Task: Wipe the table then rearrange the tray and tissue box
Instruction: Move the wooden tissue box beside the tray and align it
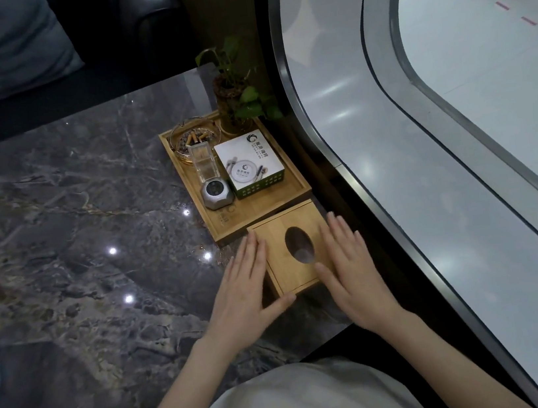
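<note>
A wooden tissue box (289, 249) sits flush against the tray (258, 210) at the marble table (55, 216) edge, flat left hand (243, 288) and right hand (349, 265) pressing its sides, seemingly to square it; nothing gripped.

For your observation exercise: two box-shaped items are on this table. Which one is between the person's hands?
The wooden tissue box with the oval opening, flanked by the left hand and right hand. The white printed box sits untouched in the tray.
</note>
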Demonstrator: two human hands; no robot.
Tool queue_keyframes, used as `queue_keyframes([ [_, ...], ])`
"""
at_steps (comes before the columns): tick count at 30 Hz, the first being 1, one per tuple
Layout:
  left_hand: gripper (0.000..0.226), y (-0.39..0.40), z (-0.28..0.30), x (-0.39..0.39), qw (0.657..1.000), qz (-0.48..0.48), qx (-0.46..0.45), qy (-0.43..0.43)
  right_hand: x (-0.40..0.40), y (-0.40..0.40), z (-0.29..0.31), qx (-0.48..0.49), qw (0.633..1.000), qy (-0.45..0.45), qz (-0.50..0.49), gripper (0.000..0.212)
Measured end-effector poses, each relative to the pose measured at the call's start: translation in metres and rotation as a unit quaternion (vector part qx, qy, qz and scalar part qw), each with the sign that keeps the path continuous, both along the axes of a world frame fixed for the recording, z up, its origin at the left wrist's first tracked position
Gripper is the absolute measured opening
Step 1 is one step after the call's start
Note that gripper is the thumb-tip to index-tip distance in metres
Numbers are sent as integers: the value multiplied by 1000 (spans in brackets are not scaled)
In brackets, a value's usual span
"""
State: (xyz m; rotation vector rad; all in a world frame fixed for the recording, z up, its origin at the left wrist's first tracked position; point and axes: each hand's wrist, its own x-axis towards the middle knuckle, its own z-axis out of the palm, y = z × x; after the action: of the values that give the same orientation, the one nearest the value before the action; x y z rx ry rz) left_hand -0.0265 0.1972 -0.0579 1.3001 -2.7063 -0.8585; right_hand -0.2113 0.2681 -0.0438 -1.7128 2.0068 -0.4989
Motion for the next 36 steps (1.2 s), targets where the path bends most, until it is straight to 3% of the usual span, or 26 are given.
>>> queue_keyframes([
  [7,88,1,-2,-2,998,-25,-40,-31,19,3,-6,67,990,116,36,75],
  [24,87,-17,2,-35,999,-18,-31,-23,-2,-24,1,90,992,88,7,74],
  [29,89,-24,4,-47,999,-20,-27,-26,-12,-31,-1,88,990,108,3,84],
  [36,90,-25,3,-56,999,-7,-32,-29,-22,-37,-1,73,996,58,0,91],
])
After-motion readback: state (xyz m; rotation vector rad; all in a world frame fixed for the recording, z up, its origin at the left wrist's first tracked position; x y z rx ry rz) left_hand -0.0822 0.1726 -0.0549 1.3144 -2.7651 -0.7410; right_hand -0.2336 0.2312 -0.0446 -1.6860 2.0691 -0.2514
